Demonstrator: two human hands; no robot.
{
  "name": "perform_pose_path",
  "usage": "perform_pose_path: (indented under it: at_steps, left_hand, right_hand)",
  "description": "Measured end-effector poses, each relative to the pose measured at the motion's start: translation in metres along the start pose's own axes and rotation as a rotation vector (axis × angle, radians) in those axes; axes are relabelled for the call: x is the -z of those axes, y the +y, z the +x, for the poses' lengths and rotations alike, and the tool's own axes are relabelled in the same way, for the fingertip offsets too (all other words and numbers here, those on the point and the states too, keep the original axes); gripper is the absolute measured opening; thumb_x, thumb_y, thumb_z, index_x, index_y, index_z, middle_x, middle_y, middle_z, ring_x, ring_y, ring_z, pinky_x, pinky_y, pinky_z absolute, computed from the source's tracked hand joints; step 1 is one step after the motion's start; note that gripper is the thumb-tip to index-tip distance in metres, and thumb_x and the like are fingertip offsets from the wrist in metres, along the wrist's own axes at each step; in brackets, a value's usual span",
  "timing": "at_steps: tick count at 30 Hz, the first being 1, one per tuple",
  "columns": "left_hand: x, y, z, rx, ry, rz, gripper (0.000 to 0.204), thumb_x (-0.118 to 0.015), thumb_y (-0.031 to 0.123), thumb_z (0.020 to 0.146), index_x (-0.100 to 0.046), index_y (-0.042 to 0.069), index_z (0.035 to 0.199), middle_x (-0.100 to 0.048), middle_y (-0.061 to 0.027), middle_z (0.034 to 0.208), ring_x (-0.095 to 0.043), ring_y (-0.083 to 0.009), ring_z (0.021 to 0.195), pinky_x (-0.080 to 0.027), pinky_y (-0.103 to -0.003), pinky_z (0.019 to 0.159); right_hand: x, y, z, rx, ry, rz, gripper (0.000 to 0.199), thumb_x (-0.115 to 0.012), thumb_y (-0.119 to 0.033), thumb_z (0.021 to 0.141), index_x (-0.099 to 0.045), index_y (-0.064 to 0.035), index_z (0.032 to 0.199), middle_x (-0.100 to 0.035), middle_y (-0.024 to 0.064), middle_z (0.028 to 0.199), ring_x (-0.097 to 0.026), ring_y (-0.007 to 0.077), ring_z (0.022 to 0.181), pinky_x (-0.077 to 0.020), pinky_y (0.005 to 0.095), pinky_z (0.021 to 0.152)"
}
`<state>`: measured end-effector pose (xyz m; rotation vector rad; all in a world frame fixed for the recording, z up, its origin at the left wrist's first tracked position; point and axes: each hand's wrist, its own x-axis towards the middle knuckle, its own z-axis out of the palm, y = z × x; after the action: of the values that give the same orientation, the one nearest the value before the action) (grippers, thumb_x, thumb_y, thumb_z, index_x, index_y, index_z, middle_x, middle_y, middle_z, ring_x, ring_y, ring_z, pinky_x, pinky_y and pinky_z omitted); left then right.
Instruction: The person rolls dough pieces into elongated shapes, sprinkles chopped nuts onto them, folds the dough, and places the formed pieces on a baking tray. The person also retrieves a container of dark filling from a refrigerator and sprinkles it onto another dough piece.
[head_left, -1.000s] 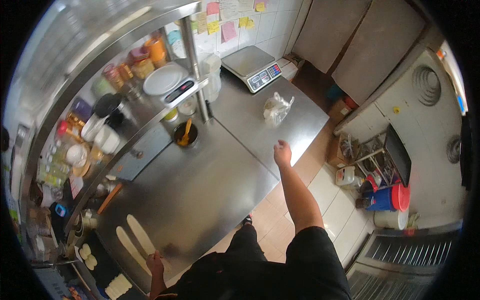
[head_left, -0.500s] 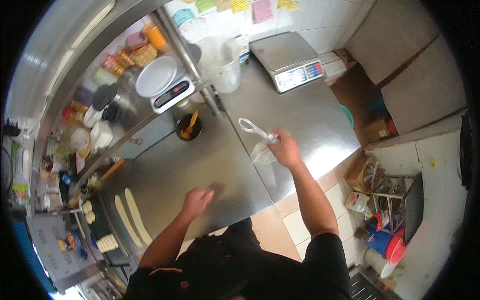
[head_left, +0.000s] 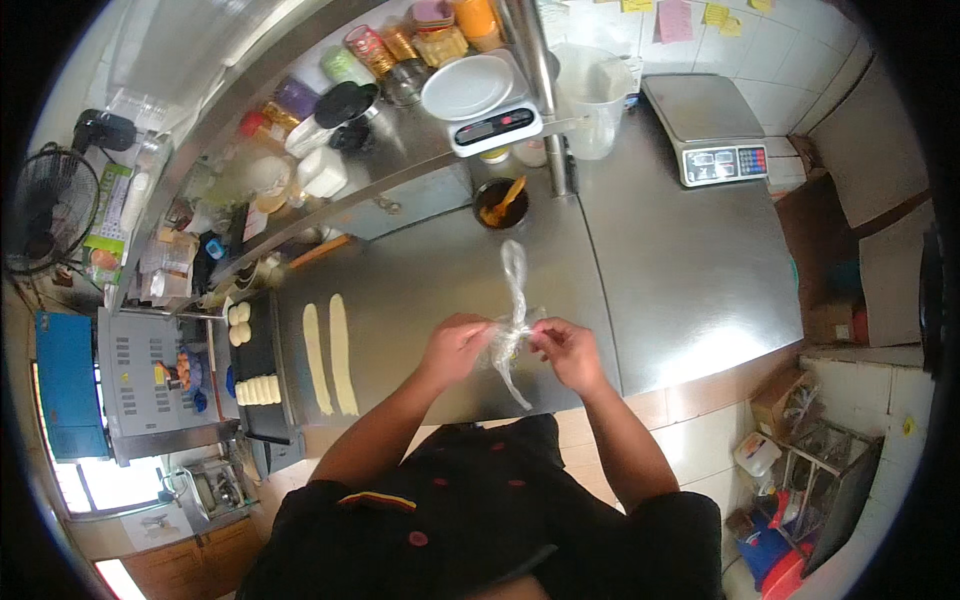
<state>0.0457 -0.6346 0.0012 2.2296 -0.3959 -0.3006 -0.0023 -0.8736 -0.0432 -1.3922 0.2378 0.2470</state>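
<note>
I have the clear plastic bag [head_left: 514, 300] over the tabletop [head_left: 690, 300], on the near side of the bowl [head_left: 482, 212]. The bag is thin, glossy and crinkled: a twisted, ropy loop at one end, a bunched middle, and a narrow tail at the other. Its long axis runs fore and aft; the loop points up at the bowl, while the tail points away from the bowl, slanting a little right. I cannot tell whether the tail touches the smooth, brushed metal beneath.

My left hand [head_left: 458, 347] has its fingers nearly closed, pinching the left side of the bunched plastic. My right hand [head_left: 568, 354] pinches the opposite side, thumb and forefinger together.

The bowl is round and dark, with a brown mixture in it and an orange-brown spatula [head_left: 516, 190] leaning against its rim. Left of the bowl and nearer me lie two long, flat, pale strips of dough [head_left: 342, 355], side by side and apart. Farther left of the bowl, a black rectangular tray [head_left: 256, 361] carries smooth, rounded dough pieces [head_left: 258, 390].
</note>
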Motion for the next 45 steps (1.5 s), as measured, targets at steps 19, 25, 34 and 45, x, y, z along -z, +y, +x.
perform_pose_path:
  at_steps: [19,25,34,45]
  left_hand:
    - [0.133,-0.116,-0.129,-0.085,-0.042,-0.332,0.015,-0.069,0.014,0.094,-0.073,0.002,0.102,-0.076,-0.0106,0.1,-0.073,-0.0204,0.094,-0.055,-0.033,0.087]
    - [0.169,-0.148,-0.146,-0.026,0.051,-0.74,0.017,-0.062,0.015,0.101,-0.068,0.002,0.109,-0.075,-0.0081,0.102,-0.07,-0.0183,0.093,-0.054,-0.034,0.088]
    - [0.191,-0.122,-0.17,-0.222,-0.114,-0.386,0.042,-0.075,0.013,0.09,-0.062,0.007,0.129,-0.06,-0.0019,0.09,-0.06,-0.0154,0.095,-0.046,-0.035,0.097]
    - [0.159,-0.1,-0.132,-0.091,-0.119,-0.892,0.009,-0.07,0.01,0.094,-0.068,0.004,0.1,-0.065,-0.001,0.093,-0.058,-0.0112,0.087,-0.047,-0.027,0.078]
  right_hand:
    - [-0.205,0.013,-0.058,0.184,0.061,-0.356,0.042,-0.068,-0.007,0.093,-0.055,-0.0031,0.132,-0.063,0.0059,0.086,-0.058,0.0132,0.079,-0.0503,0.0297,0.077]
    - [-0.232,0.001,-0.066,0.217,0.377,-0.354,0.02,-0.066,-0.02,0.098,-0.072,-0.0002,0.097,-0.065,0.0013,0.08,-0.052,0.0097,0.075,-0.045,0.0278,0.07]
    - [-0.269,-0.026,-0.091,0.115,0.321,0.114,0.017,-0.056,-0.02,0.106,-0.061,-0.0039,0.108,-0.062,0.0003,0.09,-0.061,0.0111,0.088,-0.0555,0.0303,0.07]
    - [-0.182,-0.054,-0.081,0.375,0.259,-0.271,0.017,-0.062,-0.01,0.096,-0.069,-0.004,0.11,-0.07,0.0069,0.114,-0.063,0.0194,0.11,-0.0437,0.0328,0.103]
